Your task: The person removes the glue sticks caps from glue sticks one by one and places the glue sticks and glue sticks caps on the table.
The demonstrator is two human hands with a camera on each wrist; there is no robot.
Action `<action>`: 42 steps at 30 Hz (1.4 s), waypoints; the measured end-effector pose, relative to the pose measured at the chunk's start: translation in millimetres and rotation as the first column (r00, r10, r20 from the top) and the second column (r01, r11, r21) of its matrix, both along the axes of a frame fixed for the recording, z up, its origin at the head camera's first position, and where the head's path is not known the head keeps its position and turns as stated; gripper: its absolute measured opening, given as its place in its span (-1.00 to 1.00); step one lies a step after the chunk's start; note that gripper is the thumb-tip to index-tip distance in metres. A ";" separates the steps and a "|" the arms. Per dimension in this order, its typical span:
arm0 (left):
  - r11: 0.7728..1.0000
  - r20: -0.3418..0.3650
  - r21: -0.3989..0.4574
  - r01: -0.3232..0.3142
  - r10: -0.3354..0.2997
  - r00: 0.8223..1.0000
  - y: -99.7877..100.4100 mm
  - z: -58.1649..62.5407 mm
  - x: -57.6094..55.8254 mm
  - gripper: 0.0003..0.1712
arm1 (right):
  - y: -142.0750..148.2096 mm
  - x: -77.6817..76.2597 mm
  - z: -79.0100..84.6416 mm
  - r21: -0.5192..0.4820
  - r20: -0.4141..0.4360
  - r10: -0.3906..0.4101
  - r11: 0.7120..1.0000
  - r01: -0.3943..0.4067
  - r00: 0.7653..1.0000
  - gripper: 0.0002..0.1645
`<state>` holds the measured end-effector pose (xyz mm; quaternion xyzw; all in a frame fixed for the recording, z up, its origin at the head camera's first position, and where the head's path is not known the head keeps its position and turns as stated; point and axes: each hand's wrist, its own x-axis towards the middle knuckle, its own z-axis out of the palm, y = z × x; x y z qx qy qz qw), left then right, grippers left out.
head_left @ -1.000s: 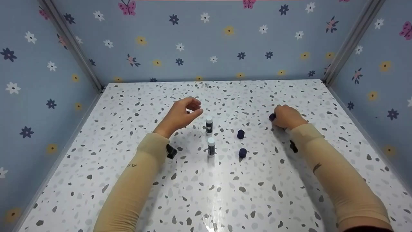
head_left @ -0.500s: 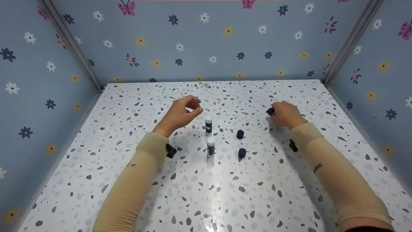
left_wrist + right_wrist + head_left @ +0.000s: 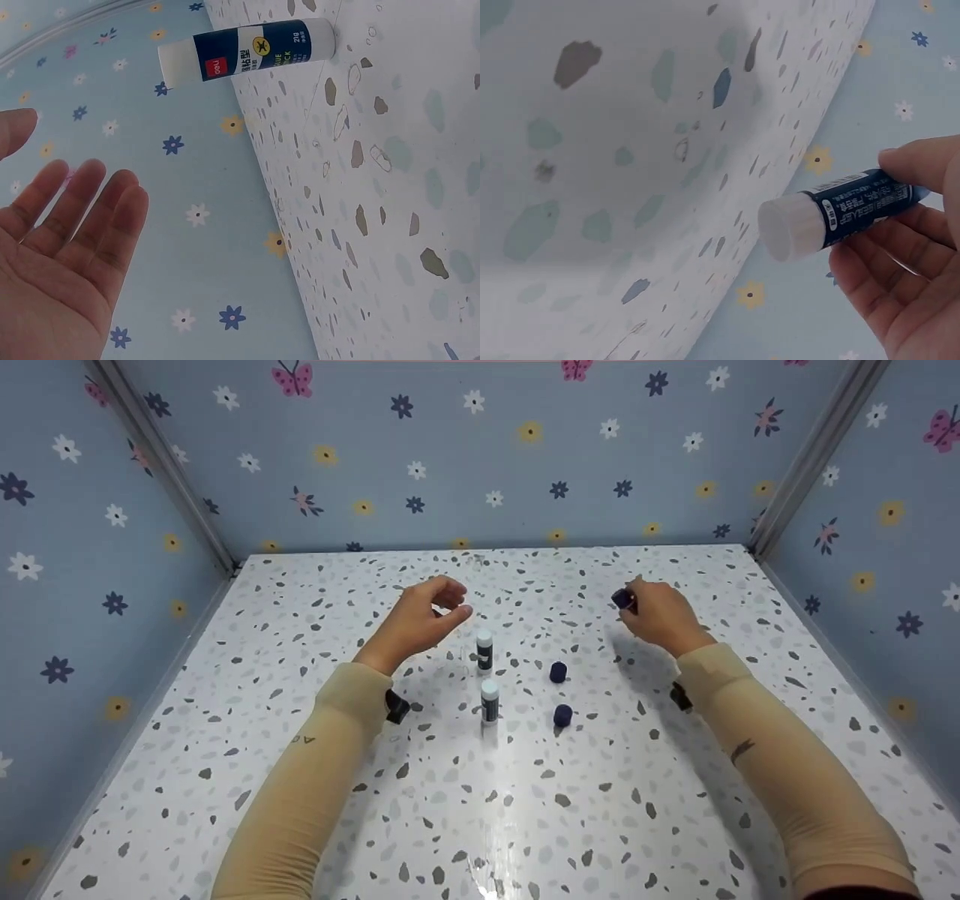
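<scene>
My right hand (image 3: 660, 613) pinches a glue stick (image 3: 855, 208) between thumb and fingers, above the right side of the table. Its white end points down toward the tabletop in the right wrist view. From the head view its dark blue end (image 3: 622, 598) shows at the fingertips. At the middle left, my left hand (image 3: 421, 619) hovers with fingers loosely bent and nothing in them. Just right of it stands an upright glue stick (image 3: 484, 651) with a white top and dark label. Another upright glue stick (image 3: 490, 703) stands nearer to me.
Two short dark blue pieces that look like caps, a farther cap (image 3: 558, 672) and a nearer cap (image 3: 562, 715), sit between the standing sticks and my right arm. The speckled white table (image 3: 420, 840) is bordered by flowered blue panels (image 3: 465, 465) behind and on both sides.
My right hand has risen from the tabletop with the glue stick, moving slightly left and away from me. My left hand has shifted up only a little; the standing sticks stay put.
</scene>
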<state>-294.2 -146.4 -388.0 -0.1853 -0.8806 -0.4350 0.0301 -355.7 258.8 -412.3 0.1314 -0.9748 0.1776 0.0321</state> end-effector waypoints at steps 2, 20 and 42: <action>1.000 -0.003 0.002 -0.006 0.006 1.000 0.9 0.7 -0.1 -0.56 | -3.3 0.6 1.1 -0.022 -0.022 0.008 1.000 -0.009 1.000 -0.59; 0.998 -0.061 -0.069 -0.008 0.004 0.998 12.3 10.0 2.3 -0.46 | -32.6 13.1 9.2 -0.235 -0.101 0.056 0.969 -0.079 0.993 -0.61; 0.982 -0.118 -0.187 0.010 -0.033 0.992 26.5 23.3 2.9 -0.43 | -58.6 30.4 18.4 -0.499 -0.172 0.082 0.852 -0.158 0.982 -0.59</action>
